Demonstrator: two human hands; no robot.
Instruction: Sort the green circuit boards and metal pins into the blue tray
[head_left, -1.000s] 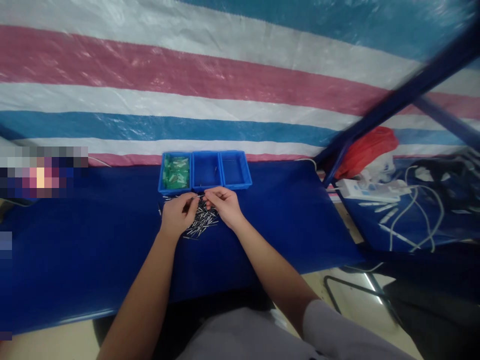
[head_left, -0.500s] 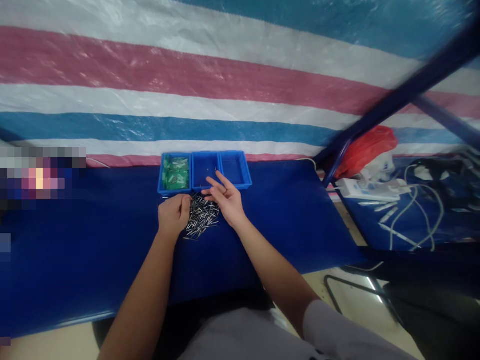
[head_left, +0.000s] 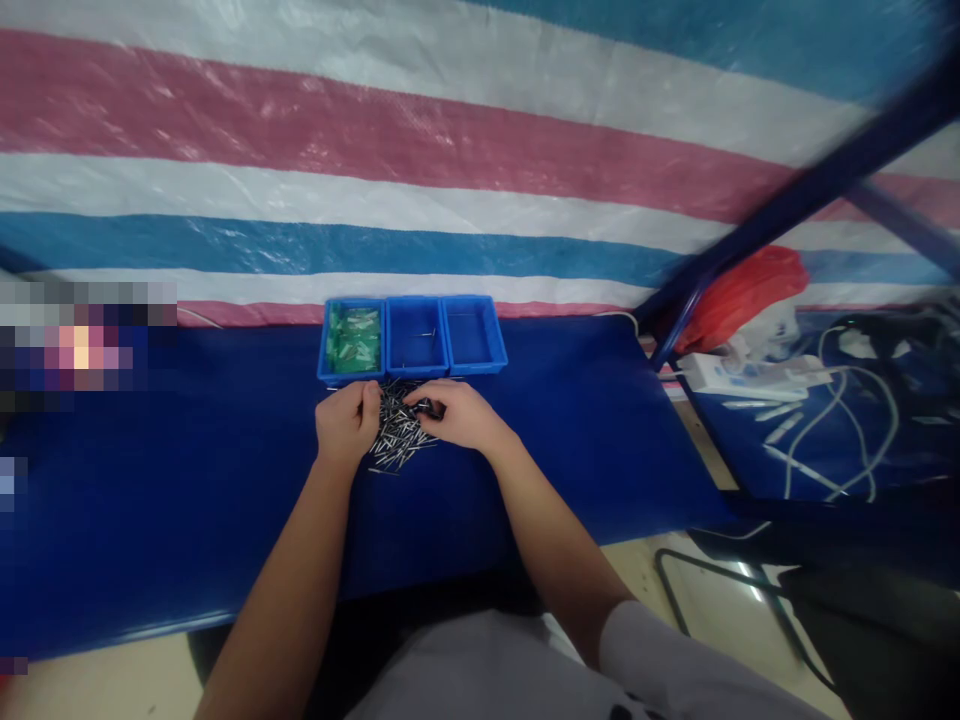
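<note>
Right hand (head_left: 461,415) has dropped from splayed out near the middle bin (head_left: 405,347) half a second ago to bent over the heap, and the left hand (head_left: 346,422) has barely budged. Camera's tilted a touch too, so everything sits slightly differently in frame.

Head view, only one I've got: the heap of thin metal rods (head_left: 397,442) is around the centre of the frame, on the blue worktop (head_left: 225,450), just in front of the bins. A couple more rods lie in the middle bin. The left bin (head_left: 323,345) has green packets (head_left: 354,338) in it, and the right bin (head_left: 474,340) sits alongside.

What could go wrong, imo: those rods are skinny and crisscrossed, so a sloppy pinch could grab two, or drag neighbours out of the heap. Loosening the left hand might drop anything tucked inside.

Pose-wise, the left one's curled closed at the heap's left edge, thumb against the fingers; can't tell if it's gripping anything. The right one's palm down, fingers hooked into the heap, tips too hidden to say whether they're pinched together. Both forearms angle in from the bottom of the frame.
</note>
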